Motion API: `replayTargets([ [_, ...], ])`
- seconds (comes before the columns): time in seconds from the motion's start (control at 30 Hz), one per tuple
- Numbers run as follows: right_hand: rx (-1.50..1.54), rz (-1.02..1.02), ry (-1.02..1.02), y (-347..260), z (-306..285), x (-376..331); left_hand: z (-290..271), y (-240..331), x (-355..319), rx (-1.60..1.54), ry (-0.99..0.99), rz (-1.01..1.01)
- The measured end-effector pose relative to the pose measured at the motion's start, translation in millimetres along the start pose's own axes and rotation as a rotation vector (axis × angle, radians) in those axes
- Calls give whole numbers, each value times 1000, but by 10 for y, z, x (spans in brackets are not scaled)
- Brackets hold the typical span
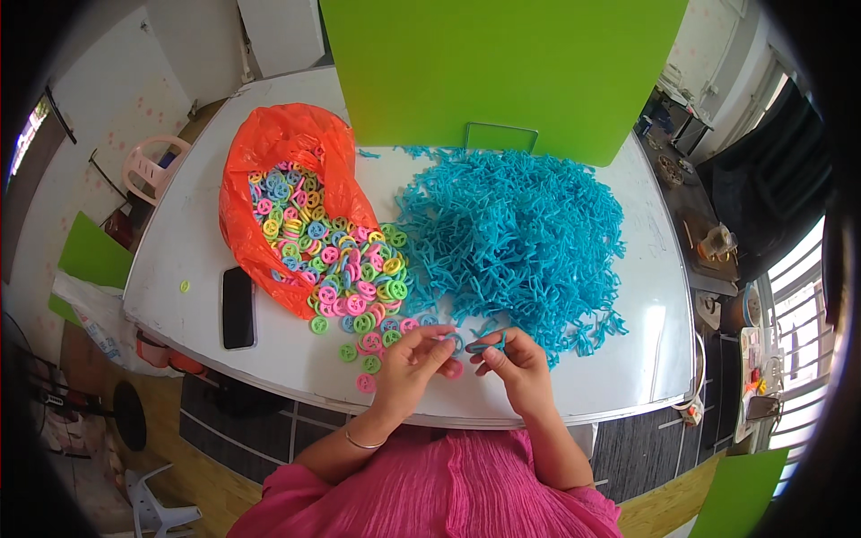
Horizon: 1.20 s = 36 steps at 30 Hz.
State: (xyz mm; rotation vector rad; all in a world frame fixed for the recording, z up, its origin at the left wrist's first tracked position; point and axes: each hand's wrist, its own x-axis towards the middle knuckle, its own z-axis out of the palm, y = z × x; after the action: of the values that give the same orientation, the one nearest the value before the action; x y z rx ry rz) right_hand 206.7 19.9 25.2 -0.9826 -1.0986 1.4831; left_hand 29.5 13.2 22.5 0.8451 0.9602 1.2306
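Magenta top [448,493], crinkled and finely ridged lengthwise, loose matching sleeves [291,491], slim silvery left-wrist bangle [360,444]

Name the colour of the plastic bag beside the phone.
The plastic bag is orange-red, seen best in the head view.

1 head view (fisheye), downward

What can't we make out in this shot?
All in the head view:
Small blue pieces at the left hand and right hand: too small, partly covered by fingers; can't tell if they're joined.
Inside bottom of the red bag: hidden by its wall and the wheel-shaped pieces.
Tabletop under the blue heap: covered by the heap.
Pink top: cut off by the lower edge.
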Motion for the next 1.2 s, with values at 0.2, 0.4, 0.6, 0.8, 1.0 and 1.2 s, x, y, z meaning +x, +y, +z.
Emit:
replayTargets([
  [0.2,131,30,-152,118,-46,-19,46,-110,0,-113,23,-152],
  [0.4,13,51,-128,59,89,-35,137,-73,-42,-74,44,-114],
  [0.6,-503,-261,-54,117,135,-82,147,-85,-107,-178,117,-120],
  [0.8,39,-135,30,105,278,-105,266,-107,-209,-36,197,79],
  [1.0,54,-65,101,111,311,-134,292,-202,-216,111,249,311],
  [1.2,-479,-216,70,23,274,-149,143,-27,-178,-122,217,-54],
])
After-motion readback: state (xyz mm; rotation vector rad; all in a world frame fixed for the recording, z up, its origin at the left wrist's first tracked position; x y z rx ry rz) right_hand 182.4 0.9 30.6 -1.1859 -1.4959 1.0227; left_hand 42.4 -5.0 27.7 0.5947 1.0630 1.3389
